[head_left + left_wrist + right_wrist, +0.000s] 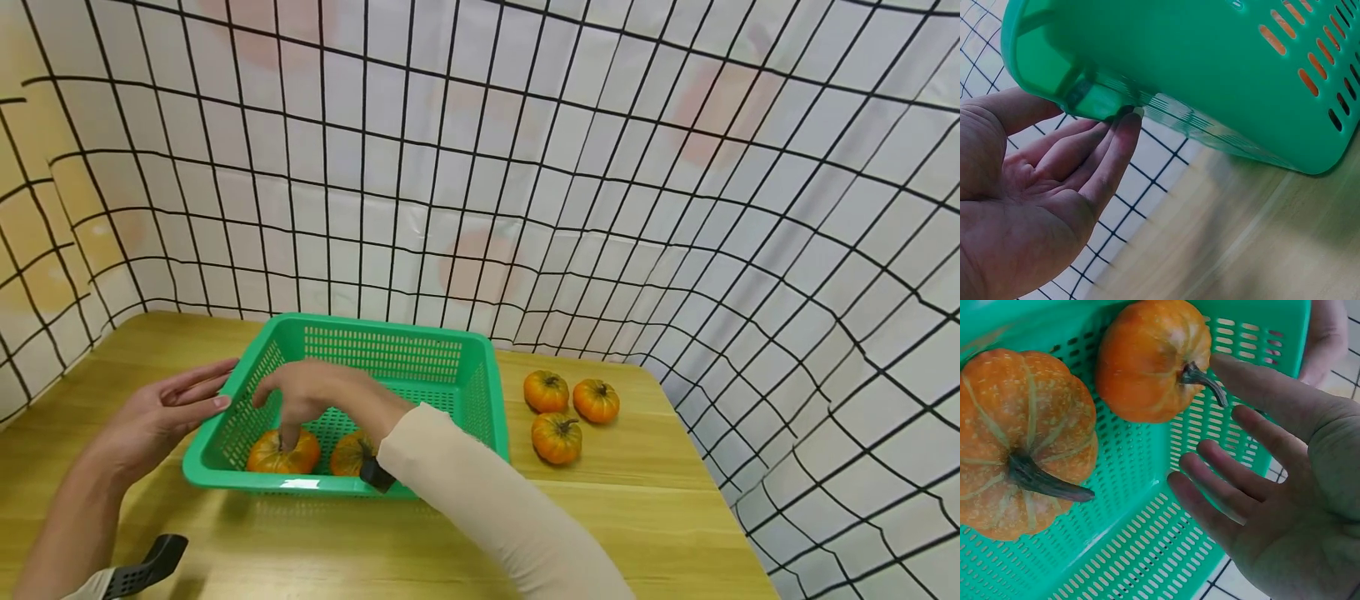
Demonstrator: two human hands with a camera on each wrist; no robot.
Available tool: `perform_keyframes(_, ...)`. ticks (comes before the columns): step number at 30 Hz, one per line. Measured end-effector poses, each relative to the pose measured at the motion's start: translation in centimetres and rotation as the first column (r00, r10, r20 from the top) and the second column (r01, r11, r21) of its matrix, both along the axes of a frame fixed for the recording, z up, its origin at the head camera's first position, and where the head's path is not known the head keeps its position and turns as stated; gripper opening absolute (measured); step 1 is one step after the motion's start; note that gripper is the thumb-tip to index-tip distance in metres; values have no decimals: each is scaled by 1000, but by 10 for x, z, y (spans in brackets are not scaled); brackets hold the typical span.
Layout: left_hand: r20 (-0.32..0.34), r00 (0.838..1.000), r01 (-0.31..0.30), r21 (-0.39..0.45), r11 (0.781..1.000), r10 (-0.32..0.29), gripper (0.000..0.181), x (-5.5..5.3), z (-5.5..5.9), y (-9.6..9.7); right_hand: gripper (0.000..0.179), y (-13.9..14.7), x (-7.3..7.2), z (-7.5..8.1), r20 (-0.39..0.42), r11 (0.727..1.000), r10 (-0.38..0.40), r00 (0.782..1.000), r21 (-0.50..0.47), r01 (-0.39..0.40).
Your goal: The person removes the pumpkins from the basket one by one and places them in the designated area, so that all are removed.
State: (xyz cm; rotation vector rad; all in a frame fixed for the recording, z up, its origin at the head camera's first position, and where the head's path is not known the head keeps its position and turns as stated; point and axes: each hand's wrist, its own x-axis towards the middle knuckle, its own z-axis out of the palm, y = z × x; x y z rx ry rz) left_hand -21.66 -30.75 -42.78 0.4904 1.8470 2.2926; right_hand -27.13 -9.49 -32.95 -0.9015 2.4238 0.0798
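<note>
A green plastic basket [401, 323] stands on the table with two small orange pumpkins inside. My left hand [167, 417] holds its left rim. In the left wrist view, the fingers [1107, 159] lie under the rim while the thumb passes behind it. Inside the basket, my right hand [303, 392] hangs over the left pumpkin [262, 454], fingers spread apart. From the right wrist, the thumb tip of that hand [1291, 481] is beside this pumpkin [1141, 369], near its stem; contact is unclear. The other pumpkin [1029, 425] sits nearer the wrist, partly hidden in the head view.
Three more pumpkins [557, 437] sit grouped on the wooden table [652, 517], right of the basket. A black grid over pale printed cloth [420, 225] walls in the back and sides. Black wrist mounts [153, 567] are worn on the arms.
</note>
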Motion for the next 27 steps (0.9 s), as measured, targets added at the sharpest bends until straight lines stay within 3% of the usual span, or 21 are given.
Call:
perform_keyframes(8,6,1000,4,24,1000,-4,52,-1,2,2,70,-4,2,-4,34,996,-18,999,92,15)
perform_keyframes(17,13,1000,-6,21,1000,6,52,0,2,0,68,-9,-6,-10,169,992,-18,986,123,-3)
perform_keyframes(23,10,1000,-12,10,1000,12,52,2,2,2,67,1,-20,-17,251,998,-11,968,59,-4)
perform_keyframes(27,16,1000,-22,6,1000,22,51,3,2,3,69,9,-31,-20,350,999,-36,936,-17,45)
